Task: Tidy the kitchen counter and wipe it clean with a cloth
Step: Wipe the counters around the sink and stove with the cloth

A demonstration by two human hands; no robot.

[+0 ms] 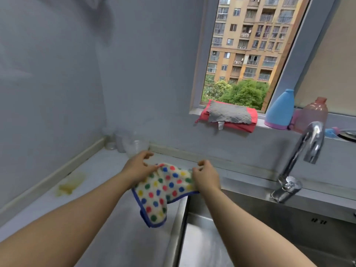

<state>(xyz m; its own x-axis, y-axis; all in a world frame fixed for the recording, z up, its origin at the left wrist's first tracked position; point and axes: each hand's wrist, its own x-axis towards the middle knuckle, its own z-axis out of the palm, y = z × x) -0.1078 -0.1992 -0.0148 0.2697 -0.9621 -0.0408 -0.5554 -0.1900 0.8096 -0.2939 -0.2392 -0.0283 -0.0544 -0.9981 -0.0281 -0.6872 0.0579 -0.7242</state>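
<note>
Bench: the pale bench (123, 243) ran along the left wall to the corner, with a steel sink (202, 247) set in at its right.
Cloth: the cloth (165, 189), white with coloured dots and a blue border, hung in the air over the seam between bench and sink, its lower corner drooping free.
Left hand: the left hand (137, 167) pinched the cloth's upper edge between thumb and finger, the other fingers loosely curled.
Right hand: the right hand (206, 175) pinched the same edge further right, so the 2 hands probably held it spread for folding or shaking out before wiping.
Spill: a yellow smear (70, 185) lay on the bench by the left wall, well apart from the cloth; wiping looked not yet begun.
Corner: clear plastic bottles (131, 143), blurred, stood in the far corner.
Tap: a chrome tap (300, 160) arched over the sink.
Sill: a grey rag on a red one (229, 116), then a blue bottle (280, 110) and a pink bottle (312, 114).
Room: grey-blue walls; the window (246, 51) showed flats and trees.
</note>
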